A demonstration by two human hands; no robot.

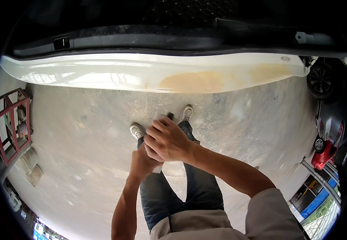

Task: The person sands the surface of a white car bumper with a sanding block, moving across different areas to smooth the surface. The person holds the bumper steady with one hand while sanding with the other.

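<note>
My two hands meet in front of my legs, apart from the car. My right hand (168,141) lies over the left, its fingers wrapped round a pale flat strip (157,169) whose ends show above and below the grip. My left hand (142,163) closes on the same strip from below; its fingers are partly hidden. A small dark thing (170,115) shows just beyond the right knuckles; I cannot tell what it is. Across the far side runs a long white car body panel (101,74), with smooth tan patches (197,81) on its middle and right.
A black sill (141,41) edges the car above the panel. At left stand a red metal frame rack (9,120) and pale sacks (31,166). At right are a dark wheel (320,81), a red car (324,156) and metal rails (319,180). Concrete floor (81,132) lies underfoot.
</note>
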